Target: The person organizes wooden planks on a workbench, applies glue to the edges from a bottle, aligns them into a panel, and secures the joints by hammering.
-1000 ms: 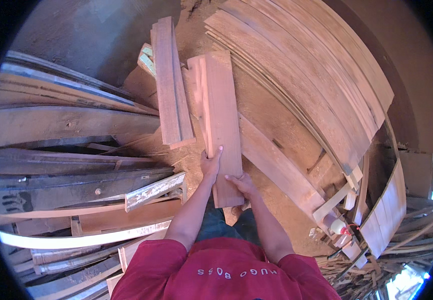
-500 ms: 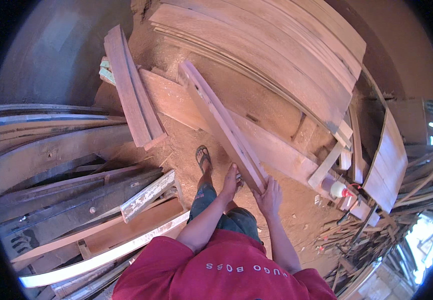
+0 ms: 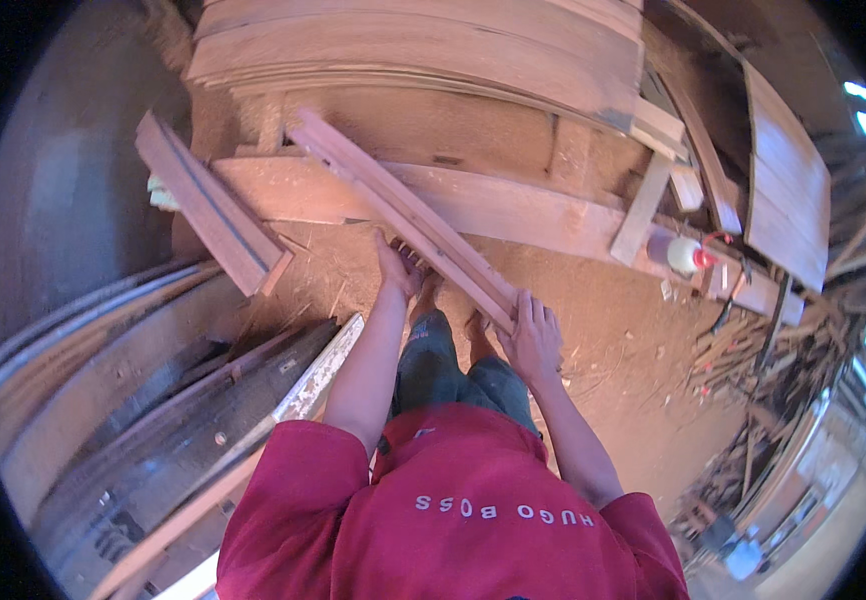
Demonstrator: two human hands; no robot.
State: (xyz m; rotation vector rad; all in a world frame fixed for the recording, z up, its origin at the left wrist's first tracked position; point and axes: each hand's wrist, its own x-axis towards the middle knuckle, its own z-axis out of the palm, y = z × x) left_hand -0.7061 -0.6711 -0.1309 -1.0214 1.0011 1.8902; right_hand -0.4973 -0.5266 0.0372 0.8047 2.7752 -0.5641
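We hold a bundle of long, narrow, pinkish-brown wooden boards [image 3: 413, 222] aslant, its far end toward eleven o'clock and its near end toward four. Our right hand [image 3: 535, 338] wraps that near end, fingers close together and pinching the boards. Our left hand [image 3: 398, 270] is at their lower side, near the middle of the view, fingers bent; we cannot tell whether they grip. Behind the bundle, a long, flat, light-brown plank [image 3: 553, 222] runs from ten o'clock to three, with a white bottle with a red cap [image 3: 686, 254] at its three-o'clock end. Short reddish-brown boards [image 3: 203, 205] lie at ten o'clock, a stack of wide brown boards [image 3: 423, 45] at twelve.
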